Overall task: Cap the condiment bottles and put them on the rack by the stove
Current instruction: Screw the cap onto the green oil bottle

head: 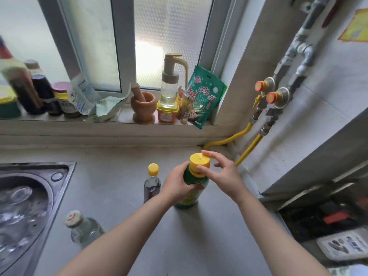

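A green bottle (191, 196) with a yellow cap (199, 163) stands on the grey counter (119, 196). My left hand (178, 183) wraps around its body. My right hand (221, 172) pinches the yellow cap between thumb and forefinger. Just to the left stands a small dark bottle (152, 185) with a yellow cap on. A clear bottle (83, 230) with a white printed cap stands nearer me at the left. No rack is plainly visible.
A steel sink (29, 206) with glassware lies at the left. The windowsill (123, 116) holds jars, bottles, a wooden mortar (143, 107), an oil dispenser (169, 86) and a green packet (205, 96). Gas valves and yellow hoses (249, 146) run along the right wall.
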{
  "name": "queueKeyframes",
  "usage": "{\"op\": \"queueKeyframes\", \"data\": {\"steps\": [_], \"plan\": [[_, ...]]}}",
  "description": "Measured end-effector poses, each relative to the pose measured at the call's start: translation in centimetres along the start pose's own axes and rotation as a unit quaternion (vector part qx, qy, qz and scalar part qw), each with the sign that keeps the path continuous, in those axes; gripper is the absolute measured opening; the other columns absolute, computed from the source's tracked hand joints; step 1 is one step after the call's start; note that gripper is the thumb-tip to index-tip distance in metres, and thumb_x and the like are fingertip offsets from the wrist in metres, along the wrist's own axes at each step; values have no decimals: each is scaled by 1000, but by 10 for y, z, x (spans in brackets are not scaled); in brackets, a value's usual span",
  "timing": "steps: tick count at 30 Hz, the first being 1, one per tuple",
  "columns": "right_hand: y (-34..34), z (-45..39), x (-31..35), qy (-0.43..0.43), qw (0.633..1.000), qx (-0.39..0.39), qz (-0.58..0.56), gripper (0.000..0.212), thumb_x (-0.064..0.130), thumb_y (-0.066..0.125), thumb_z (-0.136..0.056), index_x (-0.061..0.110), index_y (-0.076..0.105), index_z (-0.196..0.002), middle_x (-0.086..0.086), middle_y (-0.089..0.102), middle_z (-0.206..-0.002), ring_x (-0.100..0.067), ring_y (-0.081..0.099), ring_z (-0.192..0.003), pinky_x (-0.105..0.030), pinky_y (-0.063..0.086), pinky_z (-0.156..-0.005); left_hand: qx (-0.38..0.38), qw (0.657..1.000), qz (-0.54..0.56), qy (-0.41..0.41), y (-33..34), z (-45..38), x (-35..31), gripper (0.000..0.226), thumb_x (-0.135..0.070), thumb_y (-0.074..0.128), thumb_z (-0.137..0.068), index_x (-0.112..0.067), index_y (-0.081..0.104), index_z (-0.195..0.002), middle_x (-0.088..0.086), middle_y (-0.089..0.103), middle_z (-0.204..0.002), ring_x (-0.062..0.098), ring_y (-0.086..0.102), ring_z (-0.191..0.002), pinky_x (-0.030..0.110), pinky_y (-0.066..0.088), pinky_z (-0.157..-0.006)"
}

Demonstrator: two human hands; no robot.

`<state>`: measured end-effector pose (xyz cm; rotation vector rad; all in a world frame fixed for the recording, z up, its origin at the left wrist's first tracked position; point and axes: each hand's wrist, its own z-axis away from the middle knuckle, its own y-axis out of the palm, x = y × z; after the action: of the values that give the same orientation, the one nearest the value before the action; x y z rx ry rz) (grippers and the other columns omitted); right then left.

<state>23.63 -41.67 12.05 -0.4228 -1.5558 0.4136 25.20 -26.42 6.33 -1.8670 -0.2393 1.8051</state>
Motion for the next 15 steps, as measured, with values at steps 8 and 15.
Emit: {"op": "queueKeyframes", "data": {"steps": [8, 15], "plan": [[-23, -3, 6, -91, 969, 149, 176, 65, 28, 76, -74, 30, 46, -132, 10, 50, -113, -5, 50, -100, -21, 44, -81, 54, 998, 16, 16, -8, 13, 3, 74, -35, 85, -60, -31, 51, -126, -9, 61, -119, 12, 55, -111, 38, 48, -96], [-28, -5, 43, -144, 875, 274, 371, 54, 32, 74, -73, 28, 51, -122, 11, 49, -117, -10, 49, -105, -24, 45, -85, 102, 994, 44, 13, -10, 27, 7, 66, -29, 86, -60, -32, 55, -119, -11, 64, -112, 9, 58, -106, 38, 50, -94]]}}
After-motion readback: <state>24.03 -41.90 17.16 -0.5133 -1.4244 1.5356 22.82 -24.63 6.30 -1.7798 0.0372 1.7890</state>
